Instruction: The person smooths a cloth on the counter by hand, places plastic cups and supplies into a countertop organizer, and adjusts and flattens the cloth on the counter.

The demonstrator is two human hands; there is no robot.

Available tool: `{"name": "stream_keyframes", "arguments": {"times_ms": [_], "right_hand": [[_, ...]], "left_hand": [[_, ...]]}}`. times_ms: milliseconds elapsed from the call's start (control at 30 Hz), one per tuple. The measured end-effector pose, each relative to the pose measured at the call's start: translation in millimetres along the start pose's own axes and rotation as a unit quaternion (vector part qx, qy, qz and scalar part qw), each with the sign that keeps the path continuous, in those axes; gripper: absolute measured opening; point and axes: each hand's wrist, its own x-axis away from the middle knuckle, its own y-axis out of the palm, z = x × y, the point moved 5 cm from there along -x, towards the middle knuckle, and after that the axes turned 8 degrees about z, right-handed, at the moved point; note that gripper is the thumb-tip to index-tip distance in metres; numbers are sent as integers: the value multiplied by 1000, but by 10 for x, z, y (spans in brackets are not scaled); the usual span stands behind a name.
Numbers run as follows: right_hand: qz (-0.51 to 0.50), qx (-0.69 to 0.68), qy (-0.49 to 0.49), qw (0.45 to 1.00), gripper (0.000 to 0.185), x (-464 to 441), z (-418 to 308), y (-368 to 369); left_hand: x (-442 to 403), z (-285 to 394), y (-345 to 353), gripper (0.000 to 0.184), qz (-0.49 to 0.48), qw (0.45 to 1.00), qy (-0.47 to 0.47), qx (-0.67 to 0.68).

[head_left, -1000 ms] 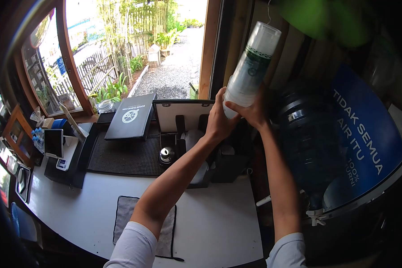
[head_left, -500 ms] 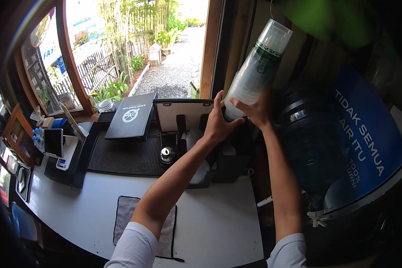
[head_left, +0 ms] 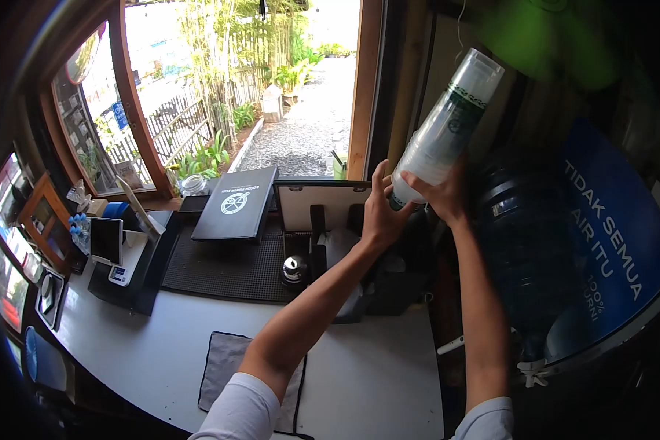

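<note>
A tall stack of clear plastic cups (head_left: 447, 121) with green printed bands is held up, tilted with its top leaning right. My left hand (head_left: 383, 213) grips the lower left end, thumb and fingers around it. Against the lower right side is my right hand (head_left: 445, 196), its thumb across the front and its other fingers mostly hidden behind the stack. Below my hands stands a dark organizer (head_left: 400, 282) on the counter, partly covered by my left forearm.
A black menu folder (head_left: 231, 209) lies on a dark bar mat (head_left: 220, 268) beside a metal canister (head_left: 294, 270). A grey cloth (head_left: 224, 359) rests on the white counter (head_left: 147, 352). At left is a tablet (head_left: 107, 240); at right, a large water bottle (head_left: 521, 242) and a blue sign (head_left: 609, 220).
The view has shifted, so the surroundings appear farther right and lower. Both hands keep hold of the cup stack at nearly the same tilt.
</note>
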Motion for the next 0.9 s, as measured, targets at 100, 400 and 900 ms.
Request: {"name": "stream_keyframes", "arguments": {"times_ms": [100, 400, 900], "right_hand": [[-10, 25, 6, 1000, 96, 17, 37, -49], [-1, 72, 6, 997, 104, 114, 165, 9], [-14, 83, -55, 995, 118, 223, 188, 58]], "left_hand": [[20, 1, 21, 110, -21, 999, -19, 30], [79, -157, 30, 116, -38, 998, -10, 50], [113, -82, 11, 110, -5, 996, 79, 40]]}}
